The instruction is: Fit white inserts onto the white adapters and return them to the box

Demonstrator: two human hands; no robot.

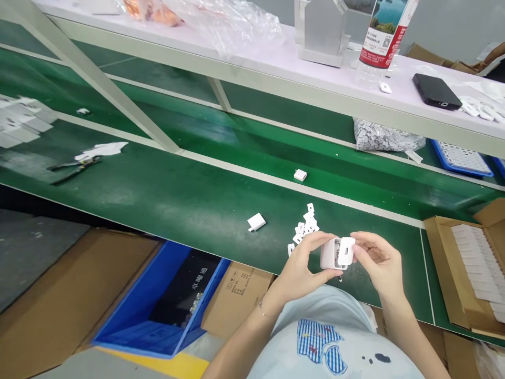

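Note:
Between thumb and fingers, my left hand [305, 268] grips a white charger housing [329, 255] whose open end faces right. My right hand [381, 260] pinches a small white end cover [346, 251] with a slot in its middle. The cover stands at the housing's open end, partly hiding the inside. Just beyond my left hand lies a loose pile of similar white covers [310, 223] on the green bench. Farther left rests a white charger piece [256, 222].
Another white piece [300, 175] sits on the green belt [244, 152]. At right stands a cardboard box [453, 273] with rows of white parts. Pliers [79, 166] lie far left. The shelf [272, 68] holds a bottle [384, 34] and a black phone-like item [436, 91]. Below is a blue bin [134, 310].

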